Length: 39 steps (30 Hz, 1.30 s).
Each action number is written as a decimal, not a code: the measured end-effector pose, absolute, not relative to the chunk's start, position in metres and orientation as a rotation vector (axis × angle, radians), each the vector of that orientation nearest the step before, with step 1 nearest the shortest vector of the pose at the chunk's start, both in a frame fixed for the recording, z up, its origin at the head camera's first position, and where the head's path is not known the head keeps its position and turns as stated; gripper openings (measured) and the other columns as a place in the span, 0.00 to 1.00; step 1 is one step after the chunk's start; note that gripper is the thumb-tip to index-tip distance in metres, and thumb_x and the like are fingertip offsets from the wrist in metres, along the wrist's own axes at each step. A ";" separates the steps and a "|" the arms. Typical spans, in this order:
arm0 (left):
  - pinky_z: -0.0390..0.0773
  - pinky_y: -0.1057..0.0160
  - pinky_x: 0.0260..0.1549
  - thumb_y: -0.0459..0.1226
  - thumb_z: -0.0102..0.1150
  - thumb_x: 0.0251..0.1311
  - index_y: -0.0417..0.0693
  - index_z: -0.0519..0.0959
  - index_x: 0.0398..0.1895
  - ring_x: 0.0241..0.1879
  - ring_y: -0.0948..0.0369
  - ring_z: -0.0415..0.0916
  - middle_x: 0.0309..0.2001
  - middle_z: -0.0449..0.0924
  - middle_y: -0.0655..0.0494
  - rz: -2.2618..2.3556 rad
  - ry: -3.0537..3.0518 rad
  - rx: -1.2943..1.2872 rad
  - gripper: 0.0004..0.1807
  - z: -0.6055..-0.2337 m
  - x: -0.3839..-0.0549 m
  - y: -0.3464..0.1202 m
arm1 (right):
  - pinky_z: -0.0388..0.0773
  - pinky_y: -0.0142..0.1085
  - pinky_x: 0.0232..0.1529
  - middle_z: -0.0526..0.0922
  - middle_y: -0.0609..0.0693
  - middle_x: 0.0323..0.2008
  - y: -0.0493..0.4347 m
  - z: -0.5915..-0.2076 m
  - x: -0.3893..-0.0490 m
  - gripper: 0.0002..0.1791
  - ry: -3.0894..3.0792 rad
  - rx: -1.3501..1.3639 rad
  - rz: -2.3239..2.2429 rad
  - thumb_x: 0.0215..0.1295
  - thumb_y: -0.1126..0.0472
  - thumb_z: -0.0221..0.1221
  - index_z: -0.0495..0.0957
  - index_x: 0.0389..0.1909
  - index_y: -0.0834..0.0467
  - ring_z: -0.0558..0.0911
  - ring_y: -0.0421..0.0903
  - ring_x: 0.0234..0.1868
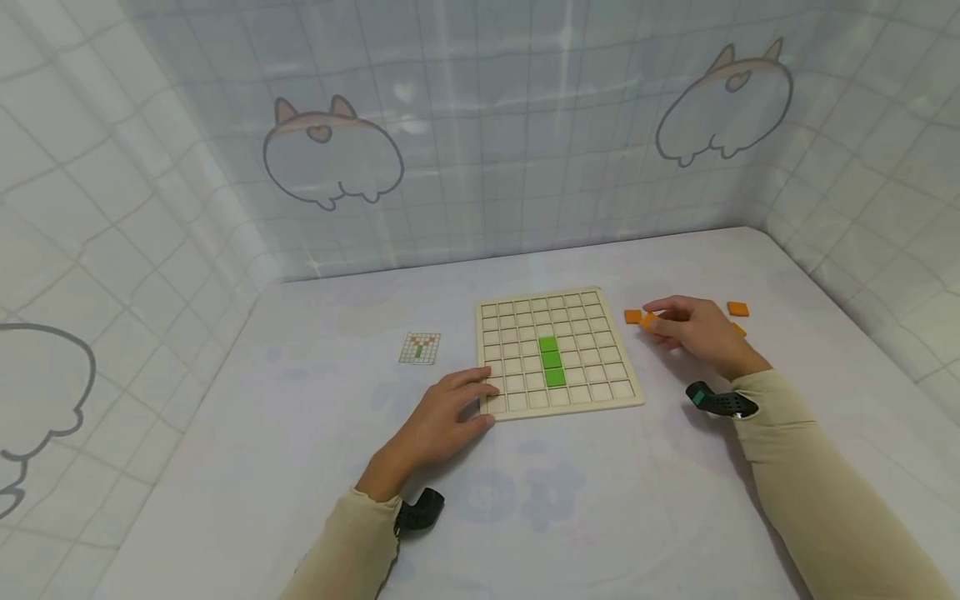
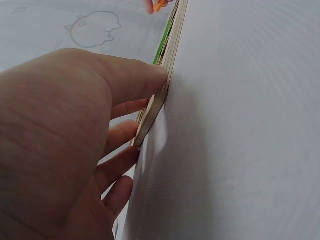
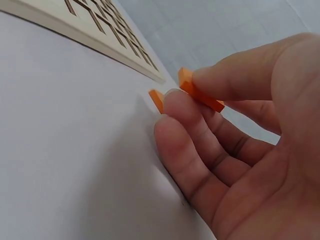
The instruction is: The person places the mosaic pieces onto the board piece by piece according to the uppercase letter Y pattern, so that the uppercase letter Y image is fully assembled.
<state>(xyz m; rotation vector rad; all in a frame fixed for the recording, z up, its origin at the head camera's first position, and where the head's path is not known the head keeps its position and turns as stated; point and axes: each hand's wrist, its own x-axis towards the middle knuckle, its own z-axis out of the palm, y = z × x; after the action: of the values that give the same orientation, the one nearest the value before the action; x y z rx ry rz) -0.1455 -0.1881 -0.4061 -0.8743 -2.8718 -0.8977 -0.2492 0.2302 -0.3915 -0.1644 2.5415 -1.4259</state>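
Observation:
A light wooden grid board (image 1: 517,375) lies on the table with a column of green square tiles (image 1: 551,360) in its cells. My left hand (image 1: 442,417) rests at the board's near left corner, fingertips over its left side. In the left wrist view the thumb (image 2: 145,80) touches the board's edge (image 2: 157,100). Right of the board, my right hand (image 1: 693,329) pinches an orange square tile (image 3: 200,92) between thumb and fingers. Another orange tile (image 1: 633,317) lies just left of those fingers, partly hidden behind a fingertip in the right wrist view.
Left of the board lies a small pattern card (image 1: 420,348) with a gridded picture in orange and green. More orange tiles (image 1: 738,308) lie beyond my right hand, one partly covered by it. A gridded curtain (image 1: 480,167) hangs along the table's far edge.

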 end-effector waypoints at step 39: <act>0.63 0.43 0.65 0.40 0.65 0.65 0.49 0.81 0.58 0.71 0.50 0.61 0.71 0.67 0.50 -0.915 -2.880 -0.859 0.18 -0.409 -0.146 -0.188 | 0.82 0.39 0.44 0.81 0.60 0.46 0.162 -0.388 -0.252 0.26 2.347 -0.337 -1.648 0.68 0.61 0.63 0.73 0.64 0.65 0.84 0.53 0.40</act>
<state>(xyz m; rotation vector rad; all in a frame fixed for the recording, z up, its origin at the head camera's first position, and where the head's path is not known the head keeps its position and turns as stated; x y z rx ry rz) -0.1457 -0.1877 -0.4094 -0.8592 -2.8801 -0.9146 -0.2521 0.1620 -0.3882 -0.3366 2.3472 -1.6482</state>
